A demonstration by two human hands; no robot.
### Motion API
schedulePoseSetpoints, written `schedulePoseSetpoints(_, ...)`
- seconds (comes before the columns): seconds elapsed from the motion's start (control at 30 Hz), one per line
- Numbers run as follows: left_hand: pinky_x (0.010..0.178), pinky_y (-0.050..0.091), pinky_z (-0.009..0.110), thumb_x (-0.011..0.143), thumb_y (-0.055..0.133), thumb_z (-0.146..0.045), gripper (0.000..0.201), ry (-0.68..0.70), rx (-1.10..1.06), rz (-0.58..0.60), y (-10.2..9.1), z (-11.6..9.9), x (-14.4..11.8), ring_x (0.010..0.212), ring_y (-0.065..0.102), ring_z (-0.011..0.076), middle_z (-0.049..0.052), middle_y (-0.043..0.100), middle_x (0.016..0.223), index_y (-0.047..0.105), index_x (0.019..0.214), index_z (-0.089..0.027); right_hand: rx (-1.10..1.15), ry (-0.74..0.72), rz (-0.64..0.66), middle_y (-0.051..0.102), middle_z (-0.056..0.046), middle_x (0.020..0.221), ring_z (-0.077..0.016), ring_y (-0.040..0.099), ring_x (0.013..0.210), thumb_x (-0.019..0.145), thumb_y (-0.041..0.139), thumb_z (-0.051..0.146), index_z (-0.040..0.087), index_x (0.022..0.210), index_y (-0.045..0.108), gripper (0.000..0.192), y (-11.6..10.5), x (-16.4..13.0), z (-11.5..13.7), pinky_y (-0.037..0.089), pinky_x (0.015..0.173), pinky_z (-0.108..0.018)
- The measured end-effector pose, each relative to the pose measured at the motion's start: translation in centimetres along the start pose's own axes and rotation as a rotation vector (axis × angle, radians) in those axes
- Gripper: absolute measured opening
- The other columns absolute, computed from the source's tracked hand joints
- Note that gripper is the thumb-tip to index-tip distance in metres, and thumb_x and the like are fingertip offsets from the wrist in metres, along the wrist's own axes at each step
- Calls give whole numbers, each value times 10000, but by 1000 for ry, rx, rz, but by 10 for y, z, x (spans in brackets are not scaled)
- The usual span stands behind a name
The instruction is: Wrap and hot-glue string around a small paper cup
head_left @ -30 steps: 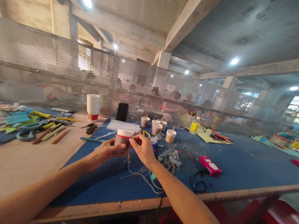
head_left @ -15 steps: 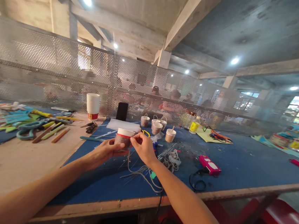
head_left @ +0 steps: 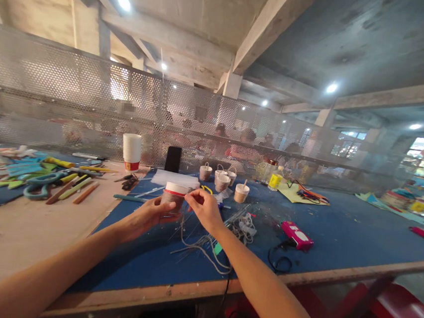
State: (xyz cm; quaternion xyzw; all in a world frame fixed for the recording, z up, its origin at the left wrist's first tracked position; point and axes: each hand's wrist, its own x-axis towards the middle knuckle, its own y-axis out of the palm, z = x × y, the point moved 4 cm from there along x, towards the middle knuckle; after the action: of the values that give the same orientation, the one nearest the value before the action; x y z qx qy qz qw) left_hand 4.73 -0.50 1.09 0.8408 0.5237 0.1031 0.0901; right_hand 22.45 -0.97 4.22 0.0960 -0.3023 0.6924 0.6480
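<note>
A white paper cup (head_left: 175, 190) with a red band and a brown, rough-looking lower part is held above the blue table. My left hand (head_left: 150, 216) wraps round its lower left side, thumb in front. Close against the cup's right side, just below the rim, my right hand (head_left: 204, 209) is closed in a pinch; what lies between its fingertips is too small to make out. A grey cord (head_left: 203, 248) trails over the table below the cup, to a tangled heap (head_left: 246, 228) right of my right wrist. Several small cups with loop handles (head_left: 222, 182) stand behind.
Left lie scissors (head_left: 39, 187), coloured sticks (head_left: 78, 186) and blue-green scraps. A stack of paper cups (head_left: 132, 149) and a black phone (head_left: 173, 159) stand near the perforated metal screen (head_left: 186, 111). A pink device (head_left: 297, 235) with a black cable lies to the right.
The cup and my left hand have shifted very slightly to the left. My right hand stays pinched beside the cup's rim, and the gap between fingertips and cup looks slightly wider.
</note>
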Motion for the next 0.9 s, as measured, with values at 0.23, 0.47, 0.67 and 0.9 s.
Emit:
schedulePoseSetpoints(0.23,938,562,405,826,763,-296,363,-8,-25,-2,-3,1,1,1019,738,294,169,729,1245,710,1157,-156,-25,-14,14,645,22,654,-139,613,546,896,636,443,220,847,672,231,1,-1,-6,488,572,-250)
schedulePoseSetpoints(0.47,966,549,404,857,709,-245,179,-25,-136,-12,-8,2,3,947,741,260,111,784,1070,766,1010,-172,-134,-75,88,725,-2,815,-152,652,649,889,653,387,237,906,698,158,9,-3,-10,507,622,-256)
schedulePoseSetpoints(0.67,934,559,366,892,672,-254,172,-63,-159,-5,-5,-1,0,976,731,242,119,782,1078,759,1006,-160,-325,-219,139,734,-6,866,-162,662,727,899,655,309,249,941,701,86,14,-8,-6,481,688,-257)
schedulePoseSetpoints(0.9,900,570,347,873,707,-240,165,-57,-151,-28,-5,-1,0,916,733,225,96,783,1037,762,1012,-170,-333,-232,79,728,-6,835,-166,671,741,927,614,324,241,931,689,112,11,-6,-6,479,702,-257)
